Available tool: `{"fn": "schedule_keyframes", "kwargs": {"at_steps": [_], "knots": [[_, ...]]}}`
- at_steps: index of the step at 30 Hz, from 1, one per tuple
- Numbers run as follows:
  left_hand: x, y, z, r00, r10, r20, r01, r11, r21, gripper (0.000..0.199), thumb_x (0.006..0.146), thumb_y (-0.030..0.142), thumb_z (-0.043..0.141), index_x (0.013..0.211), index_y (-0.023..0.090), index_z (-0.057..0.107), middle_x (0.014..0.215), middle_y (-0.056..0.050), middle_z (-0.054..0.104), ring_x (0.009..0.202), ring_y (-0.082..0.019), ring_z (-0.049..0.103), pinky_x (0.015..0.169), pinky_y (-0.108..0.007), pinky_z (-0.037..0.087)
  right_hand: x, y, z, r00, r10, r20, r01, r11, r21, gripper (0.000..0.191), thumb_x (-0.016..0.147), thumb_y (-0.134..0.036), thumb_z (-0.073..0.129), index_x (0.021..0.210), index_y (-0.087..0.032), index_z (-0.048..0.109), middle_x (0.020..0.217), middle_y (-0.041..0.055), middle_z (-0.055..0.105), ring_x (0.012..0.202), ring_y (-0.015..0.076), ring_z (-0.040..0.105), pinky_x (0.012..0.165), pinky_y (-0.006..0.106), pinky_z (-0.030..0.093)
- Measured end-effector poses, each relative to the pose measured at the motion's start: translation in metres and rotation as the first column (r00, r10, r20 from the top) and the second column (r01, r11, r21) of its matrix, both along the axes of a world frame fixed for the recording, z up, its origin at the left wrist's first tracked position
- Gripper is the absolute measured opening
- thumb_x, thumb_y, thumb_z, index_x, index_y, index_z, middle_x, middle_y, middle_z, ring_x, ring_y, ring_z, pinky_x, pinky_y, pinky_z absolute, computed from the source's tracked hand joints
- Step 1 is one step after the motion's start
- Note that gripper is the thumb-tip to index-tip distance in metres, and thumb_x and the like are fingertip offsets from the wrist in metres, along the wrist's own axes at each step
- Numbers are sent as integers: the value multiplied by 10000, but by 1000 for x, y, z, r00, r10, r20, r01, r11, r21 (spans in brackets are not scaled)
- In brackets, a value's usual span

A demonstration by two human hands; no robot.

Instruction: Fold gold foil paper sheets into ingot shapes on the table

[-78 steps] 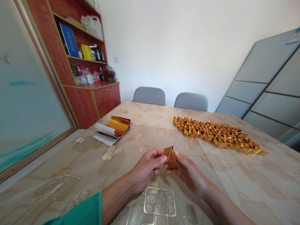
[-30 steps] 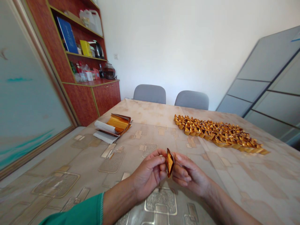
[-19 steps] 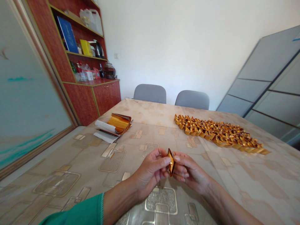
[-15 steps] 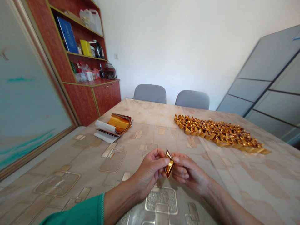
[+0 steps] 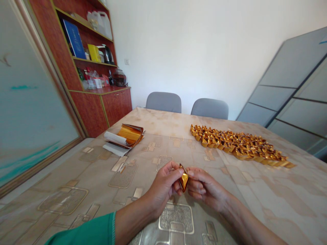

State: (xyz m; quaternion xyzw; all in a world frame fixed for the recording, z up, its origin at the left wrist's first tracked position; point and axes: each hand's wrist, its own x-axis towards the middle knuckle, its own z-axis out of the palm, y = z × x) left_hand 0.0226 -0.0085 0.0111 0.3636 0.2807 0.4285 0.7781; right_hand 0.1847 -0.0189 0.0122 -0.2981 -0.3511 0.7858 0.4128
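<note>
While a stack of gold-and-white sheets (image 5: 132,134) is lying at the left of the table (image 5: 163,122), the left hand (image 5: 165,182) is pinching a small folded gold piece (image 5: 184,180), its thumb pressing on the near face. This piece is being held just above the tabletop, between both hands. Light, even pressure is probably serving best, as the thin-looking material may be creasing easily. The right hand (image 5: 205,187) is pinching the piece's right edge. Farther right, a cluster of folded gold pieces (image 5: 237,144) is resting, well apart.

No text can be read. Pale marks on the tall, flat blue folder (image 5: 75,39) in the red-brown wooden shelf unit (image 5: 52,34), far left, are too small; the blue-and-white sticker (image 5: 324,40), far right, is cut off.
</note>
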Motion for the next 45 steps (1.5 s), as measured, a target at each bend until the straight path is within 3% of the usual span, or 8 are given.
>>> {"fn": "schedule_keyframes", "kwargs": {"at_steps": [11,20,25,30,33,39,42,45], "knots": [[-4,1,2,998,-31,-53,31,1000,-1,296,676,231,772,762,181,493,590,62,514,498,-53,418,472,-177,346,2,0,-2,1000,-20,-15,20,999,-36,326,770,-315,784,662,-185,505,452,-133,310,415,39,139,392,171,169],[-6,-1,9,995,-87,-51,84,995,-53,372,661,196,788,920,180,521,701,58,548,544,-50,455,523,-182,391,6,2,-8,998,-44,-39,42,997,-60,291,764,-301,797,679,-171,551,457,-125,322,434,44,140,408,172,188],[-9,3,7,994,-91,-53,85,992,-93,393,651,166,799,955,174,551,732,45,565,559,-50,479,524,-172,376,5,2,-9,998,-20,-62,16,997,-72,203,776,-280,796,790,-158,633,491,-113,347,456,50,172,429,172,207],[-12,5,9,989,-70,133,93,979,-179,416,753,376,791,1080,198,603,971,-17,623,646,-59,534,541,-170,394,4,5,-9,956,-226,-185,224,974,-33,210,724,-263,852,802,-189,672,592,-77,456,523,58,319,512,179,307],[-11,3,10,975,-98,198,125,984,-128,488,722,267,831,1147,207,599,1100,-43,628,684,-55,543,583,-169,413,1,6,-12,937,-310,-163,318,948,22,263,689,-320,874,848,-208,696,697,-45,565,594,79,423,577,207,365],[-9,5,8,984,38,175,-16,992,-125,441,690,233,834,1068,188,609,839,15,604,636,-63,507,579,-180,414,-3,1,-12,984,-177,-10,177,975,137,302,678,-241,856,947,-194,729,845,5,664,712,115,529,656,239,397],[-11,5,11,994,11,109,-8,1000,-27,358,706,250,796,1013,167,632,784,14,595,613,-72,494,564,-192,408,0,1,-10,994,-57,-98,60,998,31,224,707,-333,813,832,-171,722,739,1,630,648,116,500,642,262,411],[-10,3,14,999,27,-21,-24,993,113,289,732,273,745,980,152,657,769,10,590,588,-76,472,538,-200,393,3,2,-11,989,-16,-148,6,998,-67,318,765,-479,760,769,-167,700,645,-21,566,587,101,446,613,256,409]]}}
